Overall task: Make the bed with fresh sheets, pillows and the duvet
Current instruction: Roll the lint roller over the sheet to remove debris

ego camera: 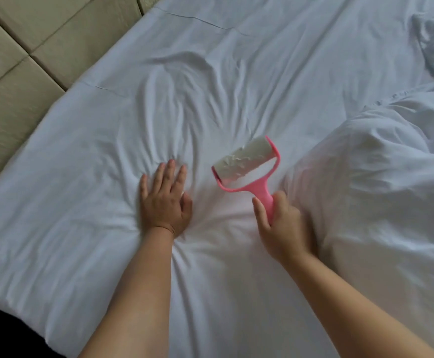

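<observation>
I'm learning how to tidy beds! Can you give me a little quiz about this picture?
1. True or false: the left hand lies flat with straight fingers on the white sheet.
2. What is the right hand holding? A) a pillow B) the pink lint roller C) a brush
3. Fill in: the bunched-up white duvet lies on the person's ____ side.

Key
1. True. It presses on the sheet, and wrinkles spread out around it.
2. B. Its fingers curl round the pink handle, with the white roll pointing away from the person.
3. Right. The beige padded headboard is at the upper left.
</observation>
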The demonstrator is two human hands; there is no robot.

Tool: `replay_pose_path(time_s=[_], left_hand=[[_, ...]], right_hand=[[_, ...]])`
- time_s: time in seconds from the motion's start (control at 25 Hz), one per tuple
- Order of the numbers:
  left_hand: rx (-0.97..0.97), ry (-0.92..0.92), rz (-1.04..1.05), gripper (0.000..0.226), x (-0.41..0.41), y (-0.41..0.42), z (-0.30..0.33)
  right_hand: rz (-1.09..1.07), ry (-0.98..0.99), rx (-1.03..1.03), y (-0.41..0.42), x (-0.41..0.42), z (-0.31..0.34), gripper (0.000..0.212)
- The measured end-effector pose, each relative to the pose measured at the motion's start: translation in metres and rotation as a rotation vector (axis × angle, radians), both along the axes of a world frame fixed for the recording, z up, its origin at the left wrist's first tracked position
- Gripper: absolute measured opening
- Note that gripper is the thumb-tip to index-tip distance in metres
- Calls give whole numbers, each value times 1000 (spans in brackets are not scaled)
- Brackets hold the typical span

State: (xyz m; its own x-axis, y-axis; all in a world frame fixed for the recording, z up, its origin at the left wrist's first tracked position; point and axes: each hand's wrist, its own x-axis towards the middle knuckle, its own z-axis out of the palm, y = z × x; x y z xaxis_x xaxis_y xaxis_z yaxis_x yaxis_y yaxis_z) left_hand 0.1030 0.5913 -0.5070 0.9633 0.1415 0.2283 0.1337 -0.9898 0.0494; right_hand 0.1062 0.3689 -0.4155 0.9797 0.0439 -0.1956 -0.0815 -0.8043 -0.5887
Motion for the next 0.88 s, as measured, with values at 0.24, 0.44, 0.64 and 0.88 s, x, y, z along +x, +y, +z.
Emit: replay_pose_path(time_s=[0.24, 0.44, 0.64, 0.88], left_hand=[[-28, -139, 26, 60, 35, 17, -9], [-52, -198, 147, 55, 50, 24, -18], [-93, -180, 377, 52, 61, 23, -23], [-110, -163, 386, 49, 64, 21, -27]], right_hand=[[-31, 225, -22, 32, 19, -9, 34], [-4, 241, -64, 63, 63, -11, 35], [-9, 252, -55, 100, 108, -13, 35], [-13, 225, -24, 129, 143, -18, 34]])
